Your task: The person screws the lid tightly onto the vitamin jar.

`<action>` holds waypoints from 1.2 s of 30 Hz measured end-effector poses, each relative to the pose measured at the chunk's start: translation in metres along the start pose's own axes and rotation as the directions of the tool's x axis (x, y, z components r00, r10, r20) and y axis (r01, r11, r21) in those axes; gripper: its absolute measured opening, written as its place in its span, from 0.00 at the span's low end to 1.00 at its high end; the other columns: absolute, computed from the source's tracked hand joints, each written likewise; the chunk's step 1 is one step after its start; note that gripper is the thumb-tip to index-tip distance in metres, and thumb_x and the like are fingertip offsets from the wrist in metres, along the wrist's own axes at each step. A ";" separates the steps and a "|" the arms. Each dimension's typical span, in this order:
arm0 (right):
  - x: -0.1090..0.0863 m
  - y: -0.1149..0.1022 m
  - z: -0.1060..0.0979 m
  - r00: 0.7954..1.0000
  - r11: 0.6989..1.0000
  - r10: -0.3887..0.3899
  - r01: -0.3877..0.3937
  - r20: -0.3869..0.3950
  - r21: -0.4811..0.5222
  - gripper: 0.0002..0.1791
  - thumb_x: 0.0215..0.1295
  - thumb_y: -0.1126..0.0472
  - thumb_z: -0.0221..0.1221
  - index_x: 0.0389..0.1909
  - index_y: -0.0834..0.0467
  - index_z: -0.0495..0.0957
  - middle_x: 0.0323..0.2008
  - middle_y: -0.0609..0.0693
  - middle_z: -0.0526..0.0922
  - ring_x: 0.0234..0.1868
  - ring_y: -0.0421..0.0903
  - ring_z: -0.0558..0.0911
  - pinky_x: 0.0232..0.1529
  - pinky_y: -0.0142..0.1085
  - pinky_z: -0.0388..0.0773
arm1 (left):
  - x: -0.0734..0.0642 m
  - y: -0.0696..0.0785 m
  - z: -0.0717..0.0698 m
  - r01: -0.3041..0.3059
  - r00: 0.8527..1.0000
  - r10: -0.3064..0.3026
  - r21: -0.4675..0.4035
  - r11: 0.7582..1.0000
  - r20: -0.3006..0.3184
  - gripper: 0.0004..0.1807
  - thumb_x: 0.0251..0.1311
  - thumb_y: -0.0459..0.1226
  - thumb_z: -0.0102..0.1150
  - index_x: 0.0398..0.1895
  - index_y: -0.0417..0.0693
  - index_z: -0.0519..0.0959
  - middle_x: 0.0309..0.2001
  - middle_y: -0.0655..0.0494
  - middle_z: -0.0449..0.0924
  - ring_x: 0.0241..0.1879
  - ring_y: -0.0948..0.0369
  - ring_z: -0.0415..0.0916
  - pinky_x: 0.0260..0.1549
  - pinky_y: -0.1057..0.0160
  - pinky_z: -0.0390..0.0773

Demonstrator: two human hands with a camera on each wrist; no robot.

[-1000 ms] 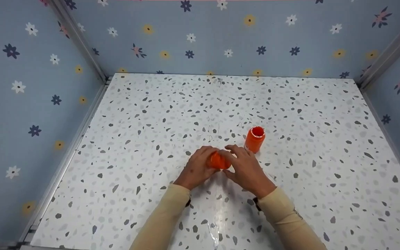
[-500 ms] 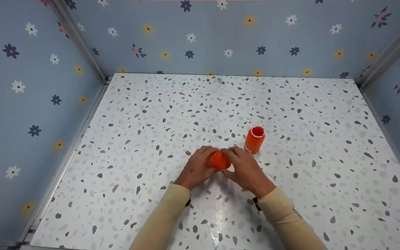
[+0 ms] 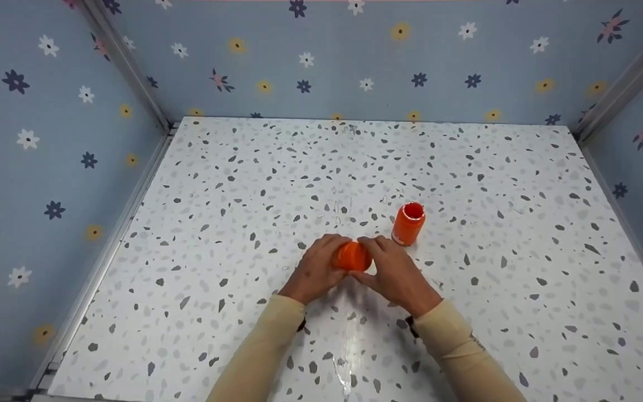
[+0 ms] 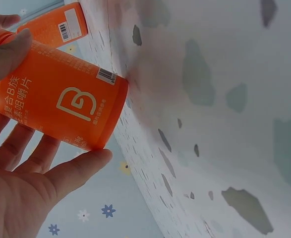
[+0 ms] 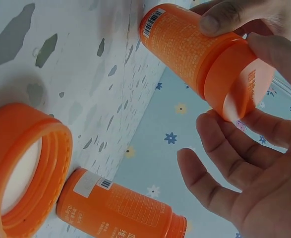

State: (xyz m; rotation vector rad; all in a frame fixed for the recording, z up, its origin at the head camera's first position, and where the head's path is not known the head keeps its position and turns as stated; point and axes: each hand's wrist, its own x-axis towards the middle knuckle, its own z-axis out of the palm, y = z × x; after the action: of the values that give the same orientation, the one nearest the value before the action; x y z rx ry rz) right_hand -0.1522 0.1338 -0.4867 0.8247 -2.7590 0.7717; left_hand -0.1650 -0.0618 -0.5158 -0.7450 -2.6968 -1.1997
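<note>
My left hand (image 3: 316,271) grips an orange bottle (image 4: 61,94) around its body, the base close to the table in the left wrist view. Printed on its side are a large white B and a barcode. An orange cap (image 5: 237,77) sits on the bottle's top. My right hand (image 3: 391,273) pinches this cap at its edge between thumb and forefinger, while its other fingers spread away in the right wrist view. A second orange bottle (image 3: 409,226) stands uncapped just beyond the right hand, its mouth facing up.
A loose orange cap (image 5: 26,168) with a white liner is near the right wrist, its ridged inside showing; the head view hides it. The speckled white table (image 3: 232,178) is bordered by blue flowered panels (image 3: 332,61) at the back and sides.
My right hand's fingers were raised and spread over the cap a second ago; they came down onto its edge. My left hand keeps its grip, and the uncapped bottle stays in place.
</note>
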 end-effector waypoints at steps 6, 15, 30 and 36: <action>0.001 0.001 -0.002 0.998 0.998 -0.056 0.056 0.021 -0.010 0.38 0.51 0.60 0.76 0.64 0.55 0.73 0.55 0.56 0.77 0.53 0.54 0.78 0.54 0.45 0.80 | 0.000 -0.001 0.000 -0.028 1.000 0.028 0.017 0.999 -0.005 0.31 0.51 0.28 0.75 0.60 0.45 0.75 0.57 0.52 0.76 0.57 0.55 0.74 0.61 0.57 0.74; 0.001 -0.002 0.000 0.999 1.000 -0.002 0.001 0.042 0.019 0.33 0.52 0.62 0.75 0.61 0.57 0.75 0.52 0.53 0.78 0.50 0.50 0.78 0.53 0.40 0.81 | 0.000 0.001 -0.001 -0.014 1.000 0.014 -0.003 1.000 0.005 0.31 0.51 0.29 0.74 0.60 0.47 0.76 0.57 0.53 0.76 0.57 0.57 0.73 0.61 0.58 0.73; 0.000 -0.005 0.003 0.995 0.995 0.091 -0.092 0.028 0.036 0.33 0.58 0.52 0.72 0.60 0.63 0.74 0.46 0.56 0.79 0.43 0.50 0.78 0.46 0.40 0.81 | 0.000 0.001 -0.001 -0.021 1.000 0.021 0.018 1.000 0.009 0.31 0.51 0.31 0.75 0.60 0.43 0.75 0.57 0.52 0.75 0.58 0.56 0.73 0.60 0.59 0.74; 0.000 -0.005 0.003 0.996 0.996 0.087 -0.088 0.026 0.027 0.37 0.57 0.48 0.72 0.62 0.64 0.72 0.47 0.58 0.79 0.43 0.52 0.78 0.46 0.42 0.82 | 0.000 0.000 0.000 -0.027 1.000 0.027 0.014 1.000 0.005 0.31 0.51 0.32 0.76 0.60 0.41 0.75 0.57 0.50 0.76 0.57 0.54 0.74 0.60 0.57 0.75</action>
State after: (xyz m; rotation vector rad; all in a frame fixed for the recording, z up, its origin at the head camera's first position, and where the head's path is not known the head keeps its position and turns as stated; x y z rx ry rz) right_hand -0.1499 0.1288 -0.4870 0.7276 -2.8288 0.8224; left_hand -0.1647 -0.0622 -0.5157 -0.7807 -2.6881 -1.1727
